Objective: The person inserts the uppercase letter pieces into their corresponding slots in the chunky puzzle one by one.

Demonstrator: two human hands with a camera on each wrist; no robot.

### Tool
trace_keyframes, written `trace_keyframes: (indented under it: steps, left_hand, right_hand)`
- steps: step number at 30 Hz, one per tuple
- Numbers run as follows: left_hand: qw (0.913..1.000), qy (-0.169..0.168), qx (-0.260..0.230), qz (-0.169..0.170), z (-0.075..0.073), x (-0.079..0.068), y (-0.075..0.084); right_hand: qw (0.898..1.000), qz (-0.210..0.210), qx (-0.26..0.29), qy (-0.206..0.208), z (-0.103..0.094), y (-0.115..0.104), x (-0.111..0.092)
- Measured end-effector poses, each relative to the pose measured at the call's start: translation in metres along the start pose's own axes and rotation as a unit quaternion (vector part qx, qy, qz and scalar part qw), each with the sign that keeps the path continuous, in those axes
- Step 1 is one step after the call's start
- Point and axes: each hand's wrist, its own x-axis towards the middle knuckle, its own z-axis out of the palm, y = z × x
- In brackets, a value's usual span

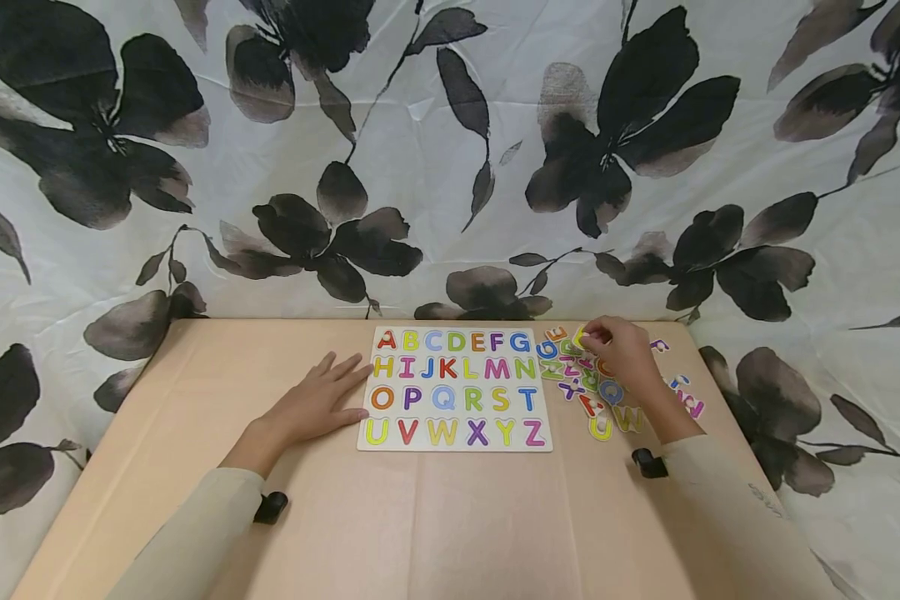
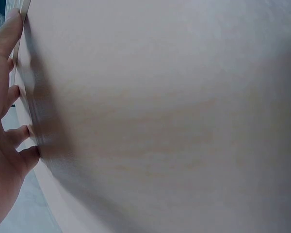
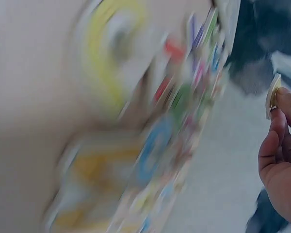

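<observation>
A white alphabet board with printed colored letters A to Z lies on the table. My left hand rests at its left edge, fingers spread and thumb near the lower left side. The left wrist view shows these fingers low over the tabletop. Above the loose letters to the board's right, my right hand pinches a yellow letter piece. In the right wrist view this thin letter piece is seen edge-on between thumb and fingertips, clear of the pile; which letter it is, I cannot tell.
Loose letter pieces lie overlapping beside the board, among them a yellow U, a W and a purple X. A pink letter lies farther right near the table edge. Floral cloth hangs behind the table.
</observation>
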Motion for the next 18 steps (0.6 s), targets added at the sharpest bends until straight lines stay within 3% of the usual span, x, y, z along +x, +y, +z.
trace_keyframes:
  steps: [11, 18]
  left_hand:
    - [1.0000, 0.003, 0.001, 0.006, 0.001, -0.001, -0.001]
    - [1.0000, 0.003, 0.002, 0.001, 0.000, -0.002, -0.003]
  right_hand:
    - [0.996, -0.070, 0.054, -0.020, 0.060, -0.083, 0.028]
    - [0.993, -0.081, 0.069, -0.041, 0.098, -0.124, 0.040]
